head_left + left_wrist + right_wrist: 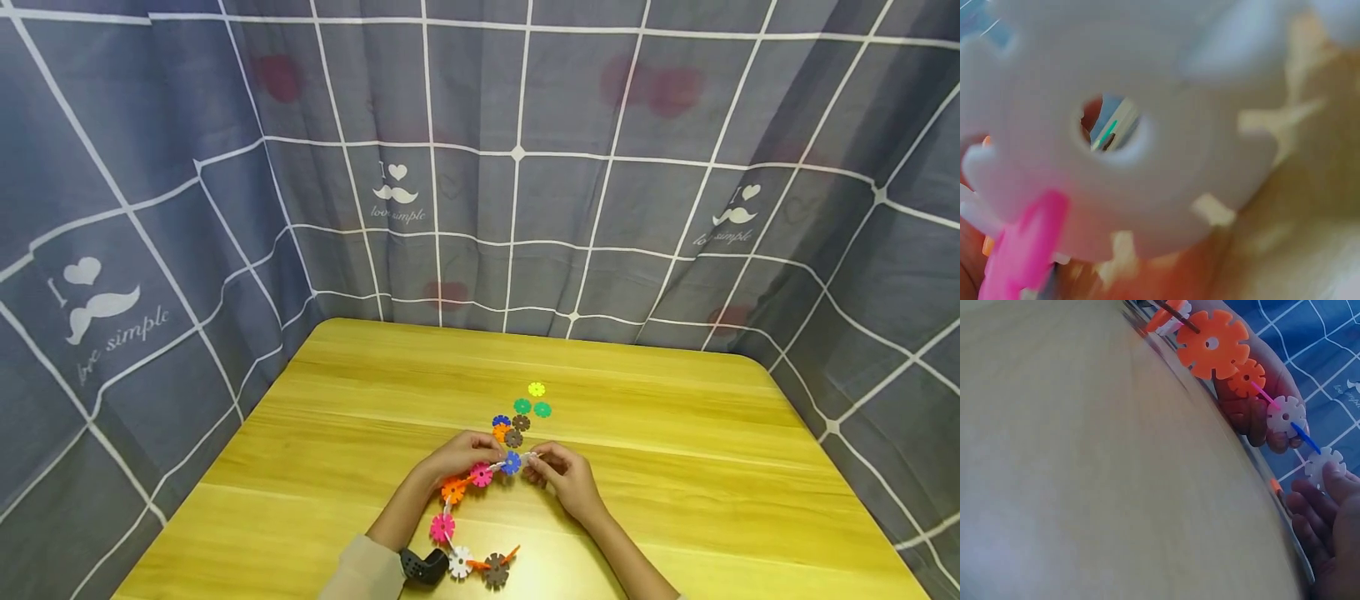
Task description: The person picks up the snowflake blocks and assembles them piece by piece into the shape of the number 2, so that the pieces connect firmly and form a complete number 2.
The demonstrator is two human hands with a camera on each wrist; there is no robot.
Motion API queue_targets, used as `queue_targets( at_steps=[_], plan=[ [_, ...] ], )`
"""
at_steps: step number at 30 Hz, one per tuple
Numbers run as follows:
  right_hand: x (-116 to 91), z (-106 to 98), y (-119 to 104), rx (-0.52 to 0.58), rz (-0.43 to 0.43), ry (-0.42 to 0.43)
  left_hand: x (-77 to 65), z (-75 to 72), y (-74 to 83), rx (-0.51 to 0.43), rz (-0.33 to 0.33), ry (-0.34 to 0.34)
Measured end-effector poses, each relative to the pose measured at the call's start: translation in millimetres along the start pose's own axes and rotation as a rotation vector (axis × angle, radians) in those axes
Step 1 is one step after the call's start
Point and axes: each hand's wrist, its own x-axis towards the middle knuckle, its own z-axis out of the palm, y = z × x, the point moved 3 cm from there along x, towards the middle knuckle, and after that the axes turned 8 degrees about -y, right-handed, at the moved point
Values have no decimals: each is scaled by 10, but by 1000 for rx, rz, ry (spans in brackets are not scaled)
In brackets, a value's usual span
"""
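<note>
A chain of notched plastic discs (443, 527), slotted edge to edge in pink, orange, white, brown and blue, curves around the left wrist. My left hand (467, 454) holds it near its far end, by a white disc (1286, 417) beside the blue disc (512, 463). My right hand (564, 479) pinches another white disc (1325, 467) between thumb and fingers; this one is slotted onto the blue disc. Close to the left wrist camera, a large blurred white disc (1172, 187) fills the view, with a pink disc (1029, 244) at its edge.
Loose discs lie on the wooden table (675, 417) beyond the hands: a yellow disc (536, 389), green discs (542, 409), brown discs (521, 422), an orange disc (500, 432) and a dark blue one (501, 421). A checked curtain (480, 192) surrounds the table.
</note>
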Motion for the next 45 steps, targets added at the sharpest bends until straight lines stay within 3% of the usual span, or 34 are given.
queue_targets(
  at_steps=[4,10,14,19,26,30,35,38,40,42,45],
  plan=[
    [-14,13,19,-114,-133,6,0,24,-5,-7,0,-14],
    [-18,3,134,-443,-407,43,-4,41,-3,32,9,-42],
    [-21,2,146,-595,-525,31,-4,53,13,47,37,-44],
    [-21,8,113,-688,-593,22,11,69,32,42,31,-14],
    [8,9,141,-583,-510,81,21,79,19,5,-26,31],
    [25,34,181,-520,-443,62,21,67,39,34,-66,31],
    [111,-7,291,-378,-253,113,11,47,37,-12,-80,-2],
    [214,-31,380,-439,-106,151,11,41,19,-43,-77,-5],
    [286,-11,426,-556,-37,126,2,41,20,-53,-79,-4],
    [347,21,451,-657,-11,92,-12,36,31,-57,-85,-5],
    [392,57,452,-714,-17,79,-29,34,53,-53,-95,-6]
  ],
)
